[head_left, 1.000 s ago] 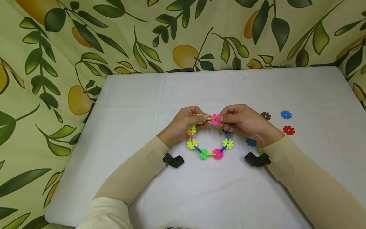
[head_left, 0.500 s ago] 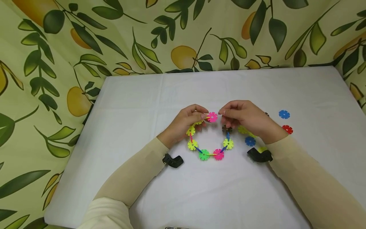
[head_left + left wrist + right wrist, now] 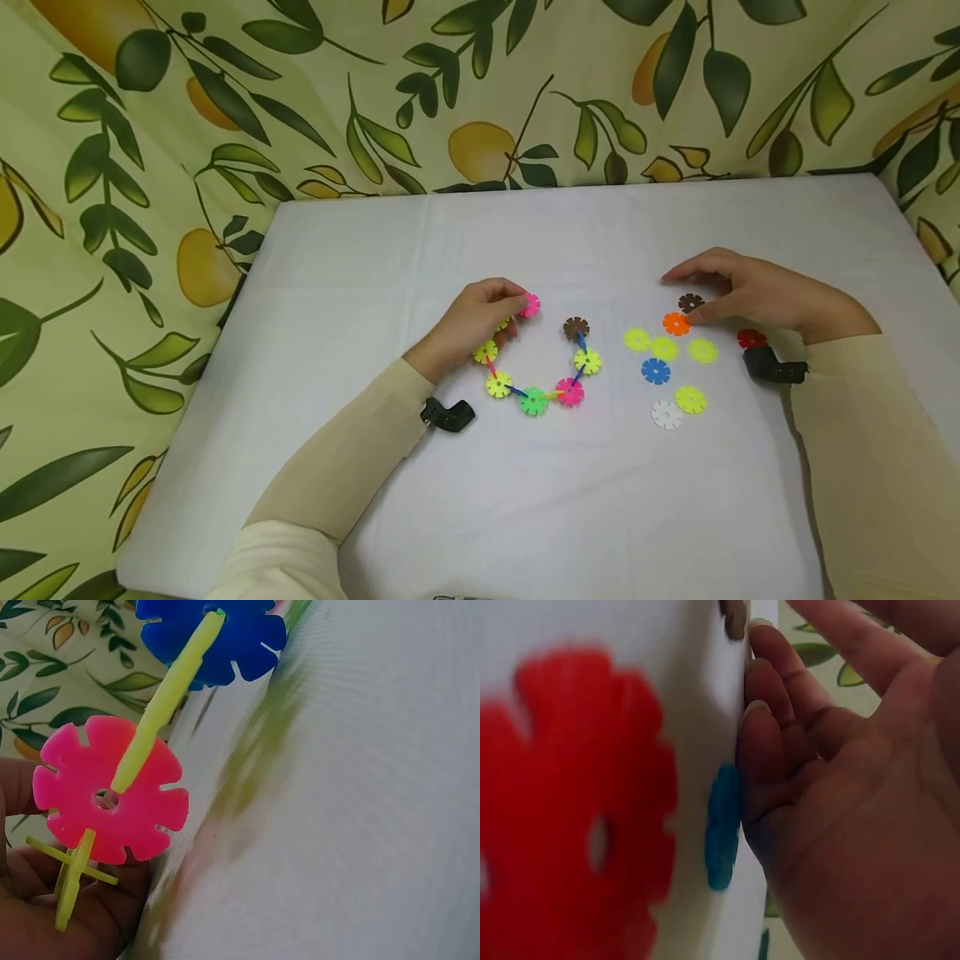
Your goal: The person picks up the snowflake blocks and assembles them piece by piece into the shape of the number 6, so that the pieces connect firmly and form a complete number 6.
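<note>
A chain of notched plastic snowflake discs [image 3: 533,407] curves in an open U on the white table. My left hand [image 3: 468,329] pinches it near its upper left end, where a pink disc [image 3: 531,302] sticks out past the fingertips. In the left wrist view, this pink disc [image 3: 71,776] has yellow discs slotted into it. The chain's other end is a brown disc [image 3: 574,323], apart from the pink one. My right hand [image 3: 780,296] is spread over the loose discs, its thumb tip right at an orange disc [image 3: 675,318] beside a loose brown disc [image 3: 688,299].
Loose yellow discs [image 3: 702,345], a blue disc [image 3: 652,365] and a white disc [image 3: 663,410] lie right of the chain. A red disc [image 3: 641,802] and another blue disc [image 3: 721,825] lie under my right hand. A leaf-patterned cloth [image 3: 480,100] hangs behind the table [image 3: 420,517].
My right hand has let go of the pink disc and moved right to the loose discs. My left hand has shifted slightly left with the chain, widening the gap between its ends.
</note>
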Tool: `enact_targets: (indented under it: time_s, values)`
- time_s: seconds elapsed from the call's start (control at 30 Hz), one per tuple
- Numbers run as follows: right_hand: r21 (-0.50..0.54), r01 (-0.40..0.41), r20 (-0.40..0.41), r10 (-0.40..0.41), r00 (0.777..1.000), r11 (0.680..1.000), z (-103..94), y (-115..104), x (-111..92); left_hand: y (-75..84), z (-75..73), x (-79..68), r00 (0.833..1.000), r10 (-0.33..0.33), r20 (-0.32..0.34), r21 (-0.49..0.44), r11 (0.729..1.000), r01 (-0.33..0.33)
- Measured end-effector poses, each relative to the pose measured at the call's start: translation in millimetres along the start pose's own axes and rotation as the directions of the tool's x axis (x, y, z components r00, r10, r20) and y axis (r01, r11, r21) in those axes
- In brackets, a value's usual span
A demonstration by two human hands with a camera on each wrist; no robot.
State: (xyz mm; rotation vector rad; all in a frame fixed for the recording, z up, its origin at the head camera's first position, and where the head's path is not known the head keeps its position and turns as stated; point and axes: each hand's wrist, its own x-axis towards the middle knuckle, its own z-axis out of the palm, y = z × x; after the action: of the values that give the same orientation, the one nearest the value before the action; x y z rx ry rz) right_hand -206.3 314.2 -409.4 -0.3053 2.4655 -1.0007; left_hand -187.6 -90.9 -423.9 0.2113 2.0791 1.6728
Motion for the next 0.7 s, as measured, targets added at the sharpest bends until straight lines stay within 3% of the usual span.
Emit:
enact_targets:
  time_s: [0.2,0.7]
  values:
    - [-0.025,-0.009,-0.044,0.008,0.999,1.0,-2.4,3.0,-3.7,-1.0,-0.3,0.4,0.999,-0.021,-0.029,-0.028,0.999,0.02]
    - [-0.066,-0.079,-0.108,0.072,0.992,0.995,-0.4,-3.3,1.5,-0.6,-0.4,1.2,1.0,-0.022,0.005,-0.042,0.999,0.022]
